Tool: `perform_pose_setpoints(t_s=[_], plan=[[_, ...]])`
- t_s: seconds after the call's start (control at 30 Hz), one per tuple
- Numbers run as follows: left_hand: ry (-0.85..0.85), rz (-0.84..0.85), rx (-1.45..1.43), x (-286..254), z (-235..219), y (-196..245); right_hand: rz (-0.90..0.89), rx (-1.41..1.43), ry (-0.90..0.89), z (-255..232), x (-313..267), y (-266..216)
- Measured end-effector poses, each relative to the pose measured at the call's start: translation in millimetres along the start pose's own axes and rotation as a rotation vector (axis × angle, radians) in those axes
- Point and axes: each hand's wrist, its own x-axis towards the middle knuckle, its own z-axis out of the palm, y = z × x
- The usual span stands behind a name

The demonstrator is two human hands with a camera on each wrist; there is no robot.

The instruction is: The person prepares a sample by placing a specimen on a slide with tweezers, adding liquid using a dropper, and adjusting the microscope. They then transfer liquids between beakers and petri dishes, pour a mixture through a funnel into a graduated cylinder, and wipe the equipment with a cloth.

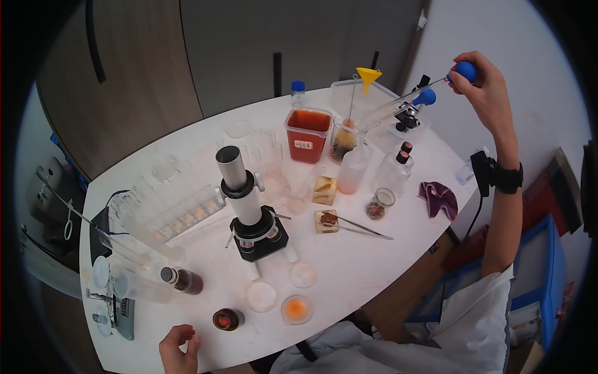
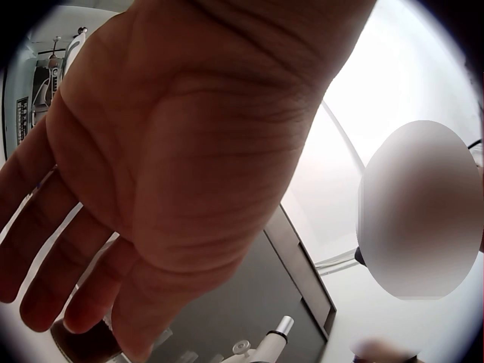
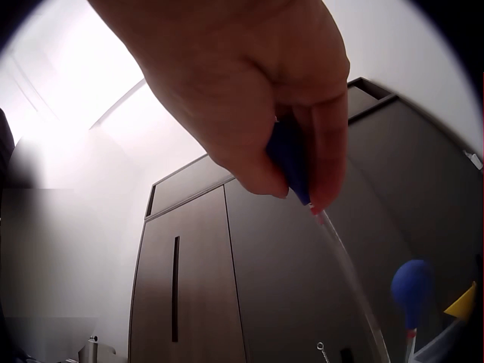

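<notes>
My right hand (image 1: 489, 90) grips the blue rubber bulb (image 1: 465, 71) of a glass dropper at the right, above the table. In the right wrist view, thumb and fingers pinch that bulb (image 3: 289, 162), and its glass tube (image 3: 349, 276) slants downward. A second dropper with a blue bulb (image 1: 426, 97) leans just below it. My left hand (image 1: 179, 350) is at the table's front edge, holding nothing, its fingers loosely bent. Close to it stands an uncapped brown bottle (image 1: 228, 320). The left wrist view shows the palm (image 2: 189, 166) with fingers extended. A small beaker of orange liquid (image 1: 296, 309) stands right of the bottle.
A microscope (image 1: 249, 218) stands mid-table, with a rack of glass tubes (image 1: 187, 221) to its left. A red-brown tub (image 1: 308, 134), a beaker of brushes (image 1: 343, 142), a plastic bottle (image 1: 353, 169) and tweezers (image 1: 367, 230) lie or stand beyond. A capped brown bottle (image 1: 182, 280) lies at left.
</notes>
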Motion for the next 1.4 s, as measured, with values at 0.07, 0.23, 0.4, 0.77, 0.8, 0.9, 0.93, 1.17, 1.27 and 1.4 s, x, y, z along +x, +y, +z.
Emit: perform_pose_setpoints(t_s=[0.07,0.23,0.4,0.77,0.8,0.9,0.93,1.17,1.27,1.4], plan=[[0.002,0.01,0.002,-2,-1,-3,-0.005,-0.04,-0.05,18,6,2],[0.02,-0.024,0.012,-6,-3,1,0.017,-0.086,-0.111,46,15,12],[0.017,-0.033,0.011,-5,-2,7,0.038,-0.19,-0.216,62,17,15],[0.061,-0.005,-0.088,1,11,-8,-0.261,-0.506,-0.248,85,12,38],[0.064,-0.003,-0.094,1,12,-8,-0.278,-0.511,-0.259,87,17,43],[0.077,0.015,-0.096,1,13,-3,-0.256,-0.565,-0.27,93,15,35],[0.083,0.034,-0.088,1,13,-3,-0.299,-0.592,-0.262,95,16,40],[0.102,0.071,-0.049,2,10,12,-0.36,-0.719,-0.266,90,3,47],[0.096,0.086,-0.06,3,10,13,-0.424,-0.666,-0.136,86,3,59],[0.115,0.112,-0.13,8,17,13,-0.621,-0.569,0.225,86,-17,23]])
